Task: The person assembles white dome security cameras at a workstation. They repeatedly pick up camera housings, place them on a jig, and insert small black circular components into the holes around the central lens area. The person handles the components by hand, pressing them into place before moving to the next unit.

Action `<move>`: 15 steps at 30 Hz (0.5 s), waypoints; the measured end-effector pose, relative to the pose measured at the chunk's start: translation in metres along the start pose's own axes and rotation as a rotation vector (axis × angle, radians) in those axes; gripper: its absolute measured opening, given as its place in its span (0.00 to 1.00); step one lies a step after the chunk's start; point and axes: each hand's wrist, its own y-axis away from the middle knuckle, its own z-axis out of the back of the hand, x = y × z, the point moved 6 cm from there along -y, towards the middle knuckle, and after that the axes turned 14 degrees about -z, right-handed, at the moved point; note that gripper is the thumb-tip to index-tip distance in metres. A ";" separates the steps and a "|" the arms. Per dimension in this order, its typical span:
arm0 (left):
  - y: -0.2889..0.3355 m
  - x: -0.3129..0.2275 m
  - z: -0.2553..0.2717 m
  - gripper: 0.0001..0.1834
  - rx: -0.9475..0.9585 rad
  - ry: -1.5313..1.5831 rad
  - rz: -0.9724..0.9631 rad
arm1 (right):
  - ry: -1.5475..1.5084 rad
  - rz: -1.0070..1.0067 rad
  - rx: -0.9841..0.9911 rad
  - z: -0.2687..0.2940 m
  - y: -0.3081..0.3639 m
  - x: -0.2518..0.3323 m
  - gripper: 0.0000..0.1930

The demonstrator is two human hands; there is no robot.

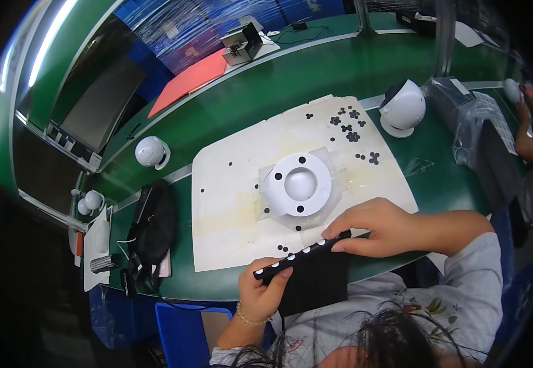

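Across the scene runs a green workbench, its middle covered by a large off-white board. To the left of the board lies a black bag. At the near edge, both hands of the person grasp a black sheet, which hangs toward the lap, its upper edge bent and marked with a row of white round spots. The right hand pinches the right end of that edge between thumb and fingers; the left hand grips the left end, thumb on the near side. Just beyond them, on the board, a white ring rests on clear film, three black spots on its face. White rounded devices stand far right and far left. Small black dots cluster at the board's far right.
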 end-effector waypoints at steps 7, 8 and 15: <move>-0.020 0.015 -0.006 0.09 -0.021 -0.069 -0.037 | 0.130 0.390 -0.132 0.017 -0.019 0.000 0.04; -0.020 0.018 -0.005 0.09 -0.040 -0.076 -0.016 | 0.148 0.411 -0.110 0.018 -0.019 0.001 0.04; -0.029 0.014 -0.030 0.16 0.214 -0.401 -0.351 | 0.100 0.201 -0.349 0.038 -0.043 -0.025 0.03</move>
